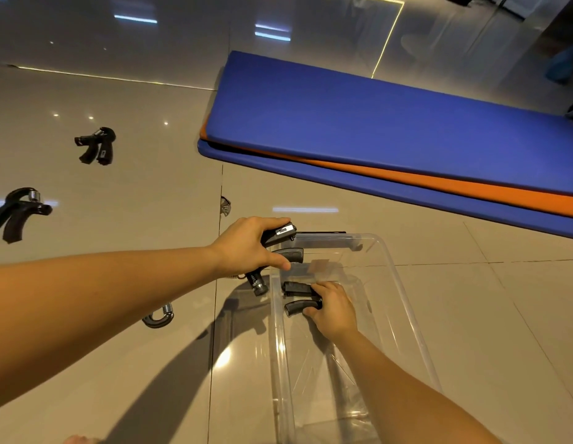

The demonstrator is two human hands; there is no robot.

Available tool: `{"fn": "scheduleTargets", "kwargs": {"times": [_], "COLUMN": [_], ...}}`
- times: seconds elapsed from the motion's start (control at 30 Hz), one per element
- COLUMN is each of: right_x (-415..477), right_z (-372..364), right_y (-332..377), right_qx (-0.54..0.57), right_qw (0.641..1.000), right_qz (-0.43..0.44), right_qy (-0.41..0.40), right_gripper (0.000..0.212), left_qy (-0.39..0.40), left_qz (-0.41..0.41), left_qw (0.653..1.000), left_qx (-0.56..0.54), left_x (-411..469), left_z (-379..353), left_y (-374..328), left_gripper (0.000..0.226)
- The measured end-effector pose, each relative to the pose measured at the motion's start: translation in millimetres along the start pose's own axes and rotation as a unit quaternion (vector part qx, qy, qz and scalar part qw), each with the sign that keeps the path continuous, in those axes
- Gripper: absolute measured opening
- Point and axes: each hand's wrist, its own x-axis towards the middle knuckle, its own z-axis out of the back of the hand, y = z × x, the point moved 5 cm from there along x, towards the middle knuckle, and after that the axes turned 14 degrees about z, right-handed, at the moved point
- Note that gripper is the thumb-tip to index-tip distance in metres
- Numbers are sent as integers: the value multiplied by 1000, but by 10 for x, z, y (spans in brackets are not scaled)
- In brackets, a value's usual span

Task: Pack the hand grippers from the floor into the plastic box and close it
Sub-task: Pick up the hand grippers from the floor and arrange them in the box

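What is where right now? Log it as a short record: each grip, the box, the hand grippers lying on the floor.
left grip: holds a hand gripper over the far left rim of the plastic box
right grip: inside the box, holds a second gripper
box: clear, open, no lid on it
floor: near gripper and far gripper lie to the left; a spring loop shows below the left forearm

Blue-and-orange mats [391, 123] on tiled floor [134, 193]
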Motion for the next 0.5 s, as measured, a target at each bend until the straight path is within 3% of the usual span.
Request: {"fn": "scheduleTargets", "kwargs": {"times": [0.07,0.17,0.33,0.5], "right_x": [6,-4,-118,-279], "right_z": [131,575,1488,1770], "right_y": [99,277,845,1280], "right_qx": [41,158,373,488], "right_qw": [999,985,910,858], "right_qz": [-14,-42,-35,-101], "right_qy": [6,-60,-175,-123], "right_gripper": [57,52,26,24], "left_qy": [-12,-40,-49,-10], "left_qz": [6,0,-29,-100], "left_qw": [1000,999,998,995], "left_qx": [0,14,-19,-17], "left_x": [-52,-164,-335,-517], "left_z": [-3,70,249,183], "left_y": [0,-33,-233,-552], "left_gripper": [92,90,93,86]}}
